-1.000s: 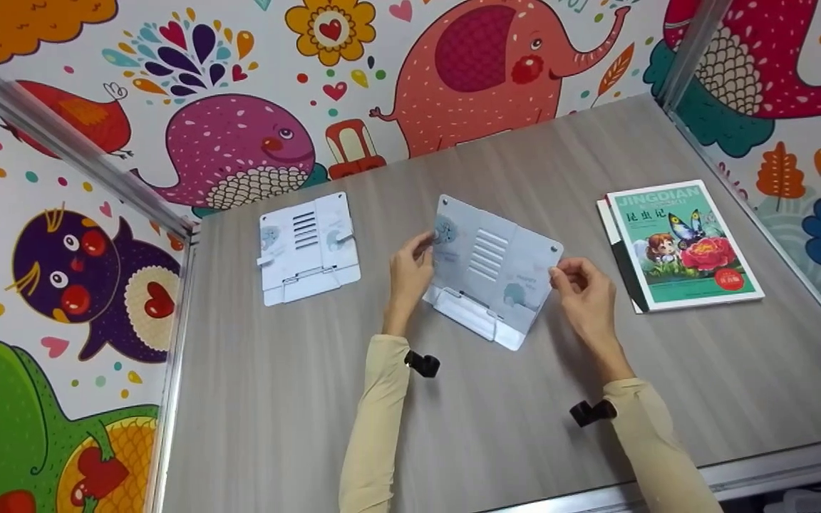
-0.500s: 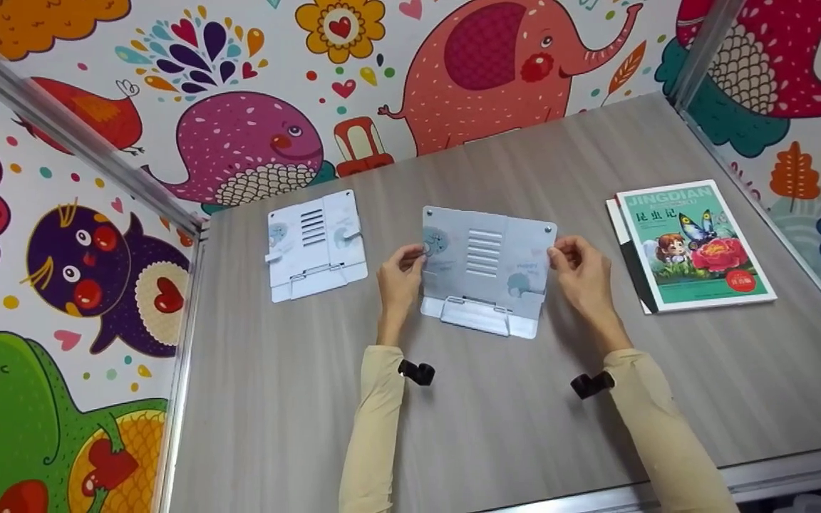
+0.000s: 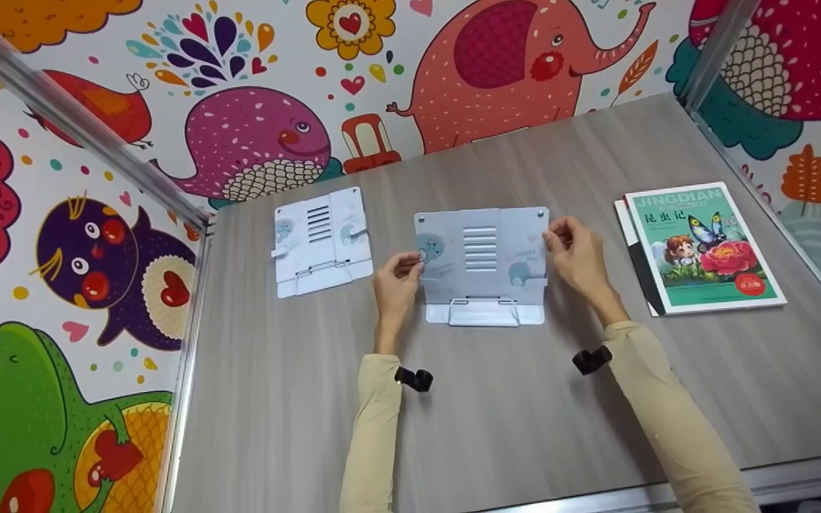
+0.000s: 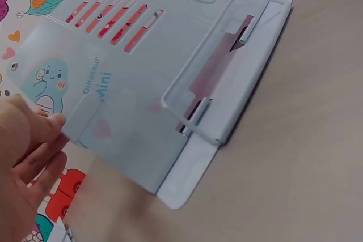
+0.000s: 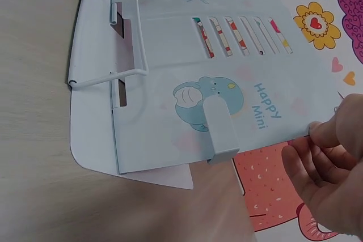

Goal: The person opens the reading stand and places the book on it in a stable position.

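Note:
A pale blue-white book stand [image 3: 446, 281], printed with small dinosaurs, stands tilted back in the middle of the table. My left hand [image 3: 395, 291] pinches its left edge, the thumb in front and fingers behind, as the left wrist view shows at the hand [image 4: 31, 157]. On the opposite side, near the upper corner, my right hand [image 3: 578, 260] pinches the right edge. A white wire page holder [image 4: 193, 55] lies across the lower ledge, and a side clip [image 5: 221, 131] sits on the "Happy Mini" half. Slots cut through the panel let the wall show behind it.
To the left is a second, similar book stand [image 3: 321, 246]. On the right lies a green-covered children's book [image 3: 703, 246] atop another book or folder. Patterned walls [image 3: 254, 142] bound the wooden table [image 3: 275, 399] at the back and sides.
The held book stand has turned from slanted to nearly square with my body. My right hand has moved up, my left slightly down. The other stand and the books stay put.

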`<state>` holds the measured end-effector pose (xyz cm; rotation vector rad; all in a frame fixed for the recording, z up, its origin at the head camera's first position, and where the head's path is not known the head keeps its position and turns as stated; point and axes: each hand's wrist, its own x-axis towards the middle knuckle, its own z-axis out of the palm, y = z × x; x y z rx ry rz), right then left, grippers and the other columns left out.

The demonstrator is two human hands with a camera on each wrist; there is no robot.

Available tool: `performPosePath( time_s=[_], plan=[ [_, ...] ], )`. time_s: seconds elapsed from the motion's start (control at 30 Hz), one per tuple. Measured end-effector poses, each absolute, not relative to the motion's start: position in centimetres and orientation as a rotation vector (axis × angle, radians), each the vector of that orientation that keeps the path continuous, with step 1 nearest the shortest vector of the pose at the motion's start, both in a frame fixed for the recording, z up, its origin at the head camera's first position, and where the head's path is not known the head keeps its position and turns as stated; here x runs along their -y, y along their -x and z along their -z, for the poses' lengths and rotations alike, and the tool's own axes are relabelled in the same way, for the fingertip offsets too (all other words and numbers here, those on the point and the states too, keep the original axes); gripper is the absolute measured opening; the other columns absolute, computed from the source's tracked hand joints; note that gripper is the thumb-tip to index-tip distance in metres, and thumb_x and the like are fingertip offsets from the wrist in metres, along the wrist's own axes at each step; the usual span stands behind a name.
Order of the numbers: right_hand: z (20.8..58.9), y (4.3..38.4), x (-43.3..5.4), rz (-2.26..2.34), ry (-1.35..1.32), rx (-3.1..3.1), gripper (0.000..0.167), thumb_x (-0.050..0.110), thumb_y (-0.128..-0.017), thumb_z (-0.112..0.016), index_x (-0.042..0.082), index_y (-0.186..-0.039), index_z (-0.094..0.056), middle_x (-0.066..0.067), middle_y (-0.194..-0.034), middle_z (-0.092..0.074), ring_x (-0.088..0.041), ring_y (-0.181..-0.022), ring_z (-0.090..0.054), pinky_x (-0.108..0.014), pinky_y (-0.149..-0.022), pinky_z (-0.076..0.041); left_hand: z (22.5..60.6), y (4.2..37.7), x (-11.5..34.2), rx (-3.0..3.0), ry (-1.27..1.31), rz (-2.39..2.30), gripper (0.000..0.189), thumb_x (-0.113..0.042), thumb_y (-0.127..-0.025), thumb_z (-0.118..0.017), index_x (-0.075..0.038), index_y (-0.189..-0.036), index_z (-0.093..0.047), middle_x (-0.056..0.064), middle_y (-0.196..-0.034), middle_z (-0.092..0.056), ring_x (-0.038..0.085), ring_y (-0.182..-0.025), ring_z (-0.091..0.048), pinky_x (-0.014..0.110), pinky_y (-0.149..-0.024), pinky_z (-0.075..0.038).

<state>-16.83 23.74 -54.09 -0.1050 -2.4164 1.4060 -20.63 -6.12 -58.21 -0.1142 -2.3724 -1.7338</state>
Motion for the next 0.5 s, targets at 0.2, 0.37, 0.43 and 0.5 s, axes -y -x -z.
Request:
performPosePath(
  time_s=[0.2, 0.37, 0.43, 0.5],
  plan=[
    [54.0, 18.0, -23.5, -1.402, 0.103, 2.451, 0.011, 0.006, -0.101, -0.058, -0.005, -0.101, -0.061, -0.018, -0.09, -0.062, -0.022, -0.081, -0.053, -0.011, -0.066, -0.038, 58.2, 20.6, 6.4, 2.36, 0.09, 1.728, 0.013, 0.003, -0.09, -0.072, 0.0, -0.102, -0.073, 0.014, -0.099, -0.074, 0.022, -0.089, -0.07, 0.027, -0.083, -0.059],
    [53.8, 18.9, -23.4, -1.382, 0.111, 2.481, 0.01, 0.005, -0.101, -0.058, -0.004, -0.102, -0.06, -0.018, -0.091, -0.061, -0.022, -0.082, -0.053, -0.013, -0.066, -0.038, 58.3, 20.5, 6.6, 2.353, 0.097, 1.724, 0.013, 0.003, -0.09, -0.072, 0.0, -0.103, -0.073, 0.014, -0.1, -0.074, 0.023, -0.09, -0.071, 0.028, -0.084, -0.06],
    [53.7, 19.4, -23.3, -1.377, 0.113, 2.494, 0.011, 0.005, -0.101, -0.057, -0.005, -0.103, -0.06, -0.018, -0.091, -0.061, -0.022, -0.082, -0.053, -0.015, -0.067, -0.038, 58.4, 20.6, 6.6, 2.35, 0.096, 1.726, 0.013, 0.003, -0.09, -0.071, 0.0, -0.103, -0.073, 0.015, -0.1, -0.074, 0.024, -0.091, -0.071, 0.028, -0.085, -0.06],
    [53.6, 19.8, -23.3, -1.369, 0.116, 2.51, 0.012, 0.006, -0.101, -0.057, -0.005, -0.104, -0.06, -0.018, -0.093, -0.061, -0.023, -0.083, -0.053, -0.016, -0.068, -0.039, 58.5, 20.7, 6.5, 2.346, 0.09, 1.73, 0.013, 0.003, -0.09, -0.071, 0.0, -0.103, -0.072, 0.015, -0.1, -0.073, 0.024, -0.091, -0.071, 0.029, -0.086, -0.059]
  ],
)
